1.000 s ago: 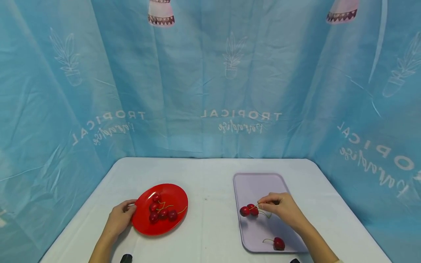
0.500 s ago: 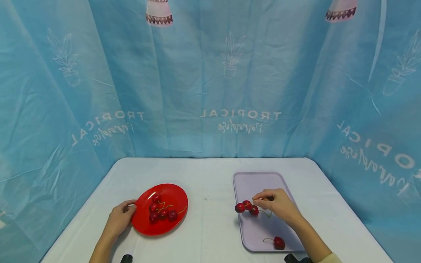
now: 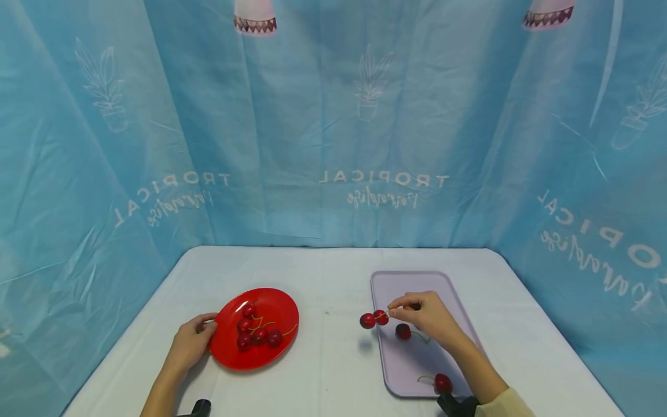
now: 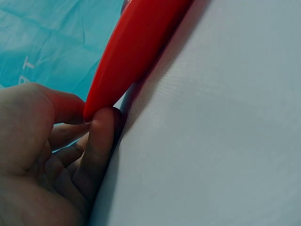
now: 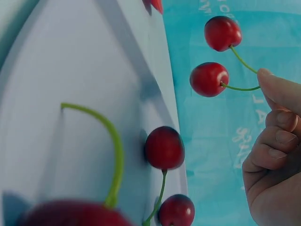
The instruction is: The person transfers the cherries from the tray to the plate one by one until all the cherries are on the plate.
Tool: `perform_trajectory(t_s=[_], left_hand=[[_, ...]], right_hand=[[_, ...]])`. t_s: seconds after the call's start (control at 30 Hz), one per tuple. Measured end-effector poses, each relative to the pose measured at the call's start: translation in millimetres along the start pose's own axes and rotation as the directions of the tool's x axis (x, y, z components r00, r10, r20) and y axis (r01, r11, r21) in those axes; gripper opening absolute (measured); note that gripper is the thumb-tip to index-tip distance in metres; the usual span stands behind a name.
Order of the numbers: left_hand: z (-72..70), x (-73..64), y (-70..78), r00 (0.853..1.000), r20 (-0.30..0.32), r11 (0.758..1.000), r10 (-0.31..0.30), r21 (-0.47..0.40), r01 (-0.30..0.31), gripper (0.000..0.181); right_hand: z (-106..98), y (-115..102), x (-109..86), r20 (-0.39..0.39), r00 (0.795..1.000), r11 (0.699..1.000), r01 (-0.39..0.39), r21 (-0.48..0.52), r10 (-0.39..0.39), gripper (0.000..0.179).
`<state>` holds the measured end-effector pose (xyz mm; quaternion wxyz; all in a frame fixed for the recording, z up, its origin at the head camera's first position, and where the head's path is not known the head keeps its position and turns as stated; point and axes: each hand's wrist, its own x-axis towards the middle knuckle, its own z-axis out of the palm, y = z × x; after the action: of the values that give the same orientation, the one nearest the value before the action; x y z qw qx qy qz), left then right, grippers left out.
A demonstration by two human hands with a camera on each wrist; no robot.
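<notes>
My right hand (image 3: 424,315) pinches the thin green stems of two red cherries (image 5: 209,79). The pair hangs in the air over the left edge of the lilac tray (image 3: 411,284). On that tray, one cherry (image 3: 403,331) lies under the hand and another cherry (image 3: 443,383) lies near the front edge. The right wrist view also shows a further cherry (image 5: 176,210) low in the frame. With thumb and fingers, my left hand (image 4: 51,146) holds the rim of a red plate (image 3: 234,356). Several stemmed cherries (image 3: 259,336) sit together on this plate.
A white-covered table (image 3: 328,347) carries the plate on the left and the tray on the right, with a gap between them. Blue printed curtains (image 3: 333,133) enclose the back and sides. Dark wrist-camera parts (image 3: 200,407) show at the bottom edge.
My right hand has lifted the two cherries and carried them up and leftward, away from the cherry that stays on the tray. My left hand and the plate hold nearly still.
</notes>
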<state>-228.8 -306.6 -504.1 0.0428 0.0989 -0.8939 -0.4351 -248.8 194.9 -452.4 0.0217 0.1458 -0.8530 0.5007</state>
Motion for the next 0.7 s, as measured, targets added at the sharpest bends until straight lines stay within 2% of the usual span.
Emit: perform_trajectory(t_s=[0.3, 0.5, 0.7], left_hand=[[0.9, -2.1, 2.0, 1.0, 0.003, 1.0, -0.002, -0.027, 0.002, 0.041], [2.2, 0.0, -0.4, 1.0, -0.003, 1.0, -0.004, -0.011, 0.004, 0.041], [2.9, 1.8, -3.8, 1.0, -0.001, 1.0, -0.007, -0.018, 0.007, 0.041]], right_hand=[[12.8, -5.8, 11.8, 0.017, 1.0, 1.0, -0.017, 0.02, 0.017, 0.022], [22.5, -9.3, 19.3, 0.041, 0.998, 0.998, -0.041, 0.056, 0.039, 0.024], [34.3, -10.3, 26.2, 0.039, 0.999, 0.998, 0.001, 0.055, -0.004, 0.018]])
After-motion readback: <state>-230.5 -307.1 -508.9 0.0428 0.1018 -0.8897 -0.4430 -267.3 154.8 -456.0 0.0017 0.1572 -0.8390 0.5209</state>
